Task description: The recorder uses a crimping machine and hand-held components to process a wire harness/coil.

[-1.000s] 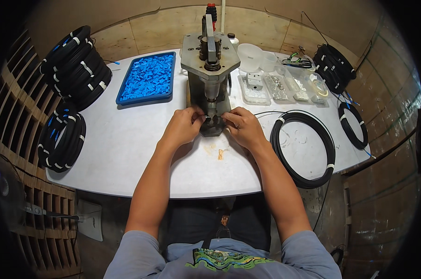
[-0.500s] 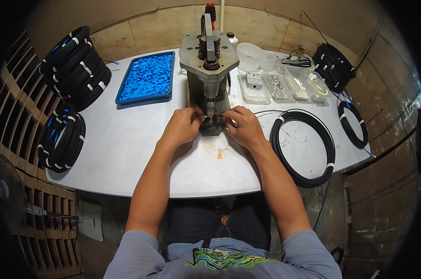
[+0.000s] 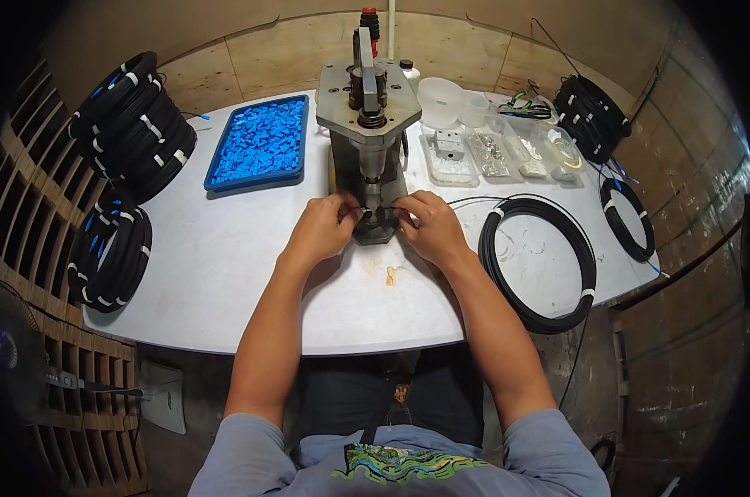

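Observation:
A grey metal lever press [image 3: 368,112] stands upright in the middle of the table. At its lower die [image 3: 378,222] both hands meet from either side. My right hand [image 3: 430,227] pinches a black cable [image 3: 466,200], which runs back to a large cable coil [image 3: 586,286] on the right. On the other side of the die, my left hand [image 3: 323,229] is closed in a pinch, fingertips close to the ram's tip. What lies between its fingertips is too small to make out, perhaps the thin dark end of the cable.
At the back left are a blue tray [image 3: 296,178] of small blue pieces and stacked black cable coils [image 3: 135,124]. Another coil bundle [image 3: 114,265] lies nearer. Clear boxes [image 3: 491,157] of small metal parts, plastic tubs [image 3: 441,101] and more coils [image 3: 590,120] stand at the back right.
Both hands stay at the die, still pinching, with only slight finger movement. The whole view has shifted a little.

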{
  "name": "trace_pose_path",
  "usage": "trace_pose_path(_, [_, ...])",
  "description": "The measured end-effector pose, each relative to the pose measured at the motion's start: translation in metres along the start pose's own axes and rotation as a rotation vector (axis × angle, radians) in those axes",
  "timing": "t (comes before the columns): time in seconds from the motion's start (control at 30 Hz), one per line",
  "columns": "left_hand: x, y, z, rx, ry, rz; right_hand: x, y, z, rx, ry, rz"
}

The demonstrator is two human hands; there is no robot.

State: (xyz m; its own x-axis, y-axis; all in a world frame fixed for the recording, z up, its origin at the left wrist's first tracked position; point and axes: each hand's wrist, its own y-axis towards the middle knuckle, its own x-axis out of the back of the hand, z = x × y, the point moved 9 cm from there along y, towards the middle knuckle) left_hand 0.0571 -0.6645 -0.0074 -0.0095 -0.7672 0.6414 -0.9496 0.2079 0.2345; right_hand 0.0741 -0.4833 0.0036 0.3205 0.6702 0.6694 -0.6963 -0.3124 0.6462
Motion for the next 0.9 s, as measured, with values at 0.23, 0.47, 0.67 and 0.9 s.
trace_pose_path(0.23, [0.0001, 0.0, 0.0005, -0.017, 0.009, -0.014, 0.0011, 0.0015, -0.0031, -0.015, 0.074, -0.009])
trace_pose_path(0.47, [0.0, 0.0, 0.0006, -0.048, 0.026, -0.023, -0.0006, 0.0015, -0.004, -0.074, 0.08, 0.023])
trace_pose_path(0.67, [-0.0013, 0.0009, 0.0013, -0.038, 0.029, -0.023, -0.0024, -0.0002, -0.0067, -0.096, 0.135, 0.038])
trace_pose_path(0.9, [-0.0003, 0.0006, 0.0004, -0.037, 0.023, -0.022, -0.0067, -0.0006, -0.0101, -0.135, 0.126, 0.069])
